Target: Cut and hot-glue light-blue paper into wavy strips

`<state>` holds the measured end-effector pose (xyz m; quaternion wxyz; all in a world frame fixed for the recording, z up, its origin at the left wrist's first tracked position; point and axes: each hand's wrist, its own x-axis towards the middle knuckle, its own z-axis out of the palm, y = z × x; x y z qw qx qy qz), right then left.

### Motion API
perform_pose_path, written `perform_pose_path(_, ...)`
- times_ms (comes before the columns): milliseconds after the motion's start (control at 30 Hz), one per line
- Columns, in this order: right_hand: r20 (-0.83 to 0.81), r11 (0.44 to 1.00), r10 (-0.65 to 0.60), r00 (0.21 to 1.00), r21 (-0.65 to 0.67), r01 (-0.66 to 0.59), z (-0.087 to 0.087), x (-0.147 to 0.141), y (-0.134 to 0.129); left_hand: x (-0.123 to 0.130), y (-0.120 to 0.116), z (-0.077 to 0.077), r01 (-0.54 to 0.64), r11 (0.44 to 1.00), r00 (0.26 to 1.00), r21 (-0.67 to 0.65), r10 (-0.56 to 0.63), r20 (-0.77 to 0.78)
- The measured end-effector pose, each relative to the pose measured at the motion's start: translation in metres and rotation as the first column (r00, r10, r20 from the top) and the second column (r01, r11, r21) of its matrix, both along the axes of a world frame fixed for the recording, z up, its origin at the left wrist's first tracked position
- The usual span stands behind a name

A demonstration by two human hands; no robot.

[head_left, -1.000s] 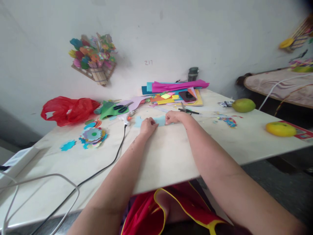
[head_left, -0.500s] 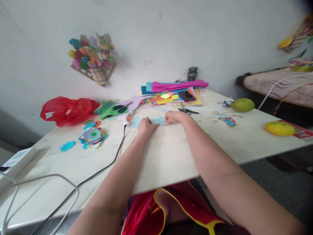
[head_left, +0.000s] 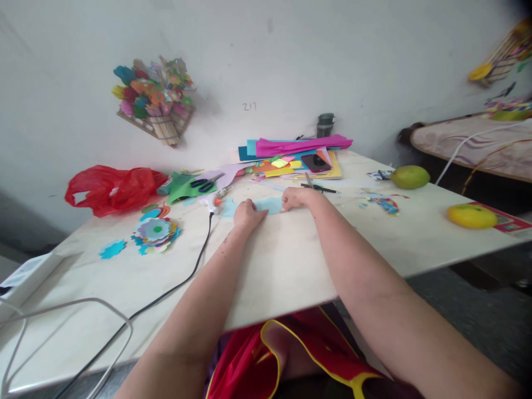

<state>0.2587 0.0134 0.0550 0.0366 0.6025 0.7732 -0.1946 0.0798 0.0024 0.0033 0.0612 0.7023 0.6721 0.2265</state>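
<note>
A strip of light blue paper (head_left: 273, 205) lies flat on the table under both hands. My left hand (head_left: 246, 214) rests on its middle, thumb stretched out to the right, the other fingers partly hidden behind the hand. At the strip's right end my right hand (head_left: 296, 198) is closed, fingertips pinching the paper's edge. Just left of the strip lies a white glue gun (head_left: 211, 203) with an orange part and a black cord. Scissors with a black pen (head_left: 319, 188) lie beyond my right wrist.
Stacked paper flowers (head_left: 155, 230) and a red plastic bag (head_left: 114, 188) are on the left. Dark-handled scissors (head_left: 205, 183) lie on green paper. Behind are coloured sheets (head_left: 299, 146) and a phone (head_left: 316, 162). Two mangoes, one green (head_left: 410, 177), one yellow (head_left: 471, 216), sit right.
My right hand has shifted slightly right relative to my left hand, and more of the blue strip shows between them. The whole view has moved a little.
</note>
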Motion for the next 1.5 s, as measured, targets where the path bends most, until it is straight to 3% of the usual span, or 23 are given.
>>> perform_pose_path(300, 0.004, 0.999, -0.039, 0.999, 0.008, 0.039, 0.003, 0.002, -0.001, 0.003, -0.004, 0.002, -0.014, 1.000, 1.000, 0.000, 0.014, -0.009)
perform_pose_path(667, 0.174, 0.999, 0.001, 0.985, 0.039, -0.008, 0.020, -0.011, -0.019, 0.011, -0.010, 0.003, -0.061, 0.998, 0.998, -0.006, 0.061, -0.016)
perform_pose_path(1167, 0.152, 1.000, 0.001, 0.988, 0.025, -0.005, 0.023, -0.001, -0.017, 0.013, -0.012, 0.003, -0.041, 0.999, 0.998, 0.006, 0.041, -0.043)
perform_pose_path(1300, 0.079, 0.992, -0.087, 0.993, 0.102, 0.079, 0.021, 0.001, -0.014, 0.013, -0.012, 0.003, -0.038, 0.999, 0.998, 0.013, 0.038, -0.047)
perform_pose_path(1400, -0.083, 0.979, -0.108, 0.991, 0.162, 0.120, 0.017, -0.007, -0.011, 0.013, -0.014, 0.003, -0.041, 0.999, 0.998, 0.012, 0.042, -0.049)
perform_pose_path(1500, -0.271, 0.993, -0.077, 0.959, 0.061, 0.097, 0.007, -0.021, -0.008, 0.014, -0.014, 0.003, -0.038, 0.999, 0.998, 0.021, 0.039, -0.047)
